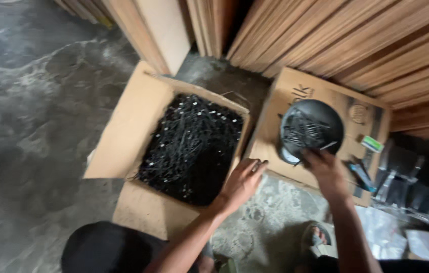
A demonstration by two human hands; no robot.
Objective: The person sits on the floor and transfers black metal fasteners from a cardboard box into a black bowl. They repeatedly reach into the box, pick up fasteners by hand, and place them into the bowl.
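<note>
Head view is showing grey concrete floor and stacked wooden boards lying beyond both hands. Left hand is resting half-open on the cardboard box of black screws; right hand is gripping the black bowl.

Black bowl (nails inside) on cardboard

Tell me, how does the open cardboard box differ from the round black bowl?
The cardboard box is square, brown and stands on the floor; the bowl is round, black and rests on a flattened carton. The box looks far larger and holds a big heap of dark thin pieces; the bowl holds only a few. The left hand is at the box's edge; the right hand grips the bowl's rim. Both hold similar dark pieces.
</note>
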